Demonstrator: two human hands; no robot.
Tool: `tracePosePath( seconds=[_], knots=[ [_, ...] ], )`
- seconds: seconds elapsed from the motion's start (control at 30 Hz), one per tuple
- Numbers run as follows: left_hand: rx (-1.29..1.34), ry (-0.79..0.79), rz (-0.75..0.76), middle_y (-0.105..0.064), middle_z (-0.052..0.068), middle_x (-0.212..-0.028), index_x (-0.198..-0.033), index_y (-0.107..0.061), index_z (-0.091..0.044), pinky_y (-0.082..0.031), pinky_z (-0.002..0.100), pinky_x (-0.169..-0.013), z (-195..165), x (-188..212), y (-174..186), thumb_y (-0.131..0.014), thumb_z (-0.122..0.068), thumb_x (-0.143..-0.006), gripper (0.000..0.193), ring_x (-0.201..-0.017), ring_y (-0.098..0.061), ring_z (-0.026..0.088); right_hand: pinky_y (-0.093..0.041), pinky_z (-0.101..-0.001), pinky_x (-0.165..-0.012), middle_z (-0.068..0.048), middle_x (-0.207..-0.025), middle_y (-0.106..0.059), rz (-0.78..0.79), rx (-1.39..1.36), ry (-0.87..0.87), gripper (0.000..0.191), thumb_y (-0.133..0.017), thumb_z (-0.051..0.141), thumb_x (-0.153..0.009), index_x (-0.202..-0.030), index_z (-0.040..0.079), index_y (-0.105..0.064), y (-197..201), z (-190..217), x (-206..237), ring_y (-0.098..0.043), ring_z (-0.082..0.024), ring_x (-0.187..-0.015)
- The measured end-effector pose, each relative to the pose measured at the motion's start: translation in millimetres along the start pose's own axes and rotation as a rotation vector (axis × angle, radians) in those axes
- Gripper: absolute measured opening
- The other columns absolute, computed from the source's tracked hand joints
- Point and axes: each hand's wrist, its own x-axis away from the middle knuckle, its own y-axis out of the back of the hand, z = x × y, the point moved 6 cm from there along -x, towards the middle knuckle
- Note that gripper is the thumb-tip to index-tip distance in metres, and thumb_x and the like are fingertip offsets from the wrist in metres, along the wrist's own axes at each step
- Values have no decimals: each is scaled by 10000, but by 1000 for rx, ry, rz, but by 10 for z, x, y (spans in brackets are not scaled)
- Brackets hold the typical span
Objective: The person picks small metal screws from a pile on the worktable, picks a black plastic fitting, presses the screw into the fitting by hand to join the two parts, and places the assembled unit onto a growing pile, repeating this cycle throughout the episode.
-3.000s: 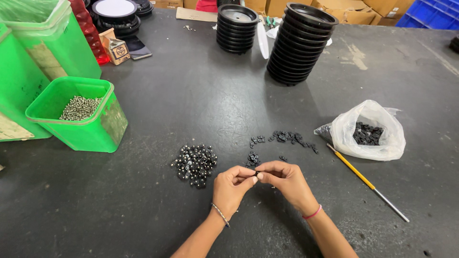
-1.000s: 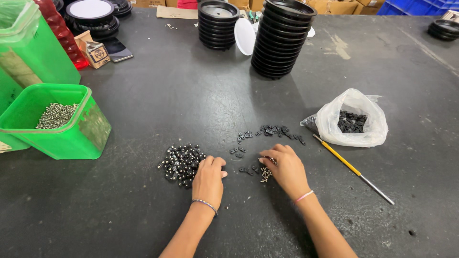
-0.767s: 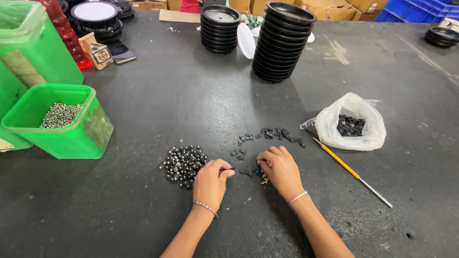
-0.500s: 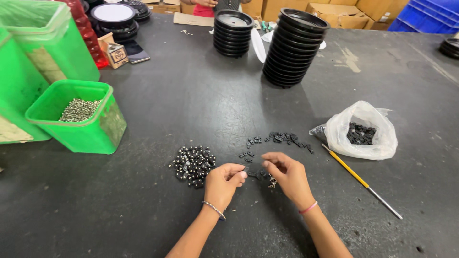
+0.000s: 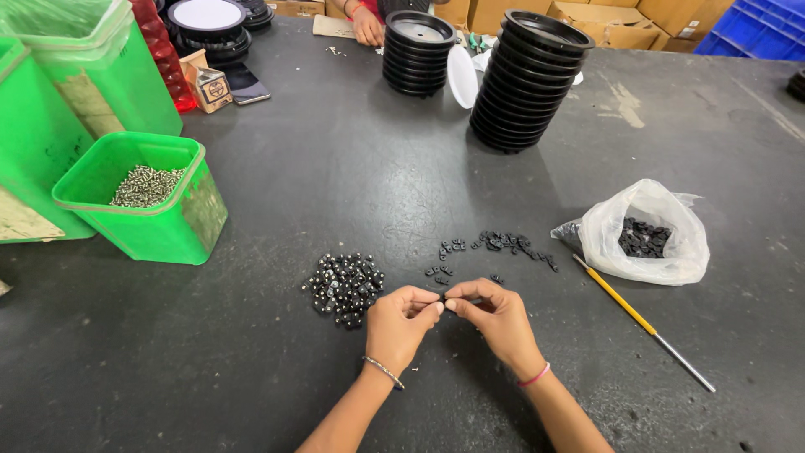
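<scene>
Even, bright light falls from above onto the dark table (image 5: 251,369), whose matte top shows faint pale sheen near its far right corner. Shadows are soft and short, pooling just under the stack of black trays (image 5: 524,80) and the green bin (image 5: 147,197). Focus is sharp throughout. Wide-angle distortion bends things near the left edge.

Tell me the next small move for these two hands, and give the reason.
Probably press the two pinched pieces together, then drop the joined piece on the pile of finished parts. The left hand and right hand meet fingertip to fingertip over the table, pinching something small and dark between them; it is too small to identify. Loose black parts lie just beyond.
</scene>
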Motion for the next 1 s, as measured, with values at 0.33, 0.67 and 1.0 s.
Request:
tracePosePath(
  seconds=[0.33, 0.67, 1.0],
  knots=[
    [-178, -74, 7, -802, 54, -811, -944, -772, 5, -593, 255, -689, -218, 94, -13, -773, -59, -837, 124, -731, -733, 89, -553, -255, -775, -41, -949, -774, 36, -68, -100, 151, -794, 34, -831, -974, -12, -774, 22, -13, 8, -686, -93, -863],
    [-267, -253, 31, -789, 86, -846, -949, -744, -11, -601, 276, -679, -446, 167, -56, -737, -33, -849, 103, -727, -775, 149, -588, -289, -840, -71, -974, -791, 85, -136, -158, 219, -775, 3, -828, -1047, -17, -777, 47, -31, 10, -722, -132, -916],
    [-105, -183, 29, -797, 73, -919, -992, -744, -2, -609, 263, -760, -301, 170, -122, -752, -32, -850, 146, -811, -764, 127, -583, -290, -834, -68, -982, -770, 81, -200, -74, 168, -740, -14, -869, -1037, -30, -745, 80, -49, 7, -711, -127, -908]
  ],
)
